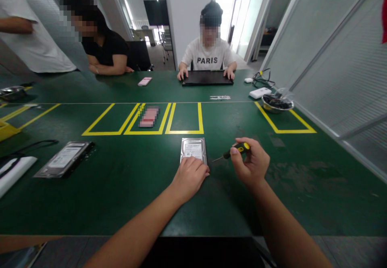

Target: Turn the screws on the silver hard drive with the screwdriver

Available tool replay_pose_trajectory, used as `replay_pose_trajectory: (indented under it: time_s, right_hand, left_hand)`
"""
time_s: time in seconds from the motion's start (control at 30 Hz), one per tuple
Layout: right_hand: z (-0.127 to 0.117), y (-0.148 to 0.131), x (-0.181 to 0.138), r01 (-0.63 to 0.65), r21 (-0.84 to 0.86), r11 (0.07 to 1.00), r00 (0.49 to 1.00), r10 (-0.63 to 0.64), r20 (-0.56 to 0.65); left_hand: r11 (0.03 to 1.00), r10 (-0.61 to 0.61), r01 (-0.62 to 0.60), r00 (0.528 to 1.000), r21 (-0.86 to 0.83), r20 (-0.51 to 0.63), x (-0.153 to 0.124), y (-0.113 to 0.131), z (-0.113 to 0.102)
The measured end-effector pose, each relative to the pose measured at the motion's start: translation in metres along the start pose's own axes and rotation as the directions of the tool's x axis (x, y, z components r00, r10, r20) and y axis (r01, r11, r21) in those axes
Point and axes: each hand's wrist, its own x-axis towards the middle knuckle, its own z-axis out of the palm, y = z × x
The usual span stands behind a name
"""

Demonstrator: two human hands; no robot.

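A silver hard drive [192, 146] with a white label lies on the green table in front of me. My left hand [190, 177] grips its near part, covering that end, with fingers bent over the right side. My right hand [254, 164] is closed round the black and yellow handle of a screwdriver [242, 148]. The thin shaft points left and its tip is just right of the drive, apart from it. A second hard drive [65, 158], in what looks like a clear bag, lies to the left.
Yellow tape outlines [185, 132] mark the green table [145, 195]. A pink phone [149, 117] lies in one. At the back right stands a metal bowl [278, 105] of dark items. Across the table a person [208, 52] holds a black flat panel [207, 78]; two others are at left.
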Motion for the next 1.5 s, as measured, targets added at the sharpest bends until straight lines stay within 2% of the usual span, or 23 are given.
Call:
replay_pose_trajectory:
  time_s: [0.2, 0.53, 0.83, 1.03, 1.5]
  right_hand:
    - [0.0007, 0.0003, -0.0001, 0.005, 0.016, 1.0, 1.0, -0.005, -0.005]
    - [-0.001, -0.0032, 0.002, 0.016, -0.002, 1.0, 1.0, -0.016, -0.013]
    - [-0.0004, -0.0034, 0.0019, 0.028, -0.006, 1.0, 1.0, -0.028, -0.008]
    - [0.0, -0.0039, 0.0017, 0.035, -0.01, 0.999, 0.999, -0.035, -0.006]
    - [-0.0001, -0.004, 0.001, 0.026, -0.009, 1.0, 1.0, -0.026, -0.007]
  left_hand:
    - [0.999, -0.013, 0.014, 1.0, 0.034, -0.026, -0.0003, 0.0007, 0.0015]
    - [0.995, -0.101, 0.101, 0.995, 0.012, -0.02, -0.0022, 0.0027, 0.0033]
    - [0.992, -0.051, 0.056, 0.997, 0.113, -0.053, -0.003, 0.0044, 0.0015]
    - [0.993, -0.075, 0.082, 0.994, 0.08, -0.082, -0.0037, 0.0034, 0.0014]
    - [0.987, -0.159, 0.16, 0.987, 0.015, -0.023, 0.0021, 0.0093, -0.0032]
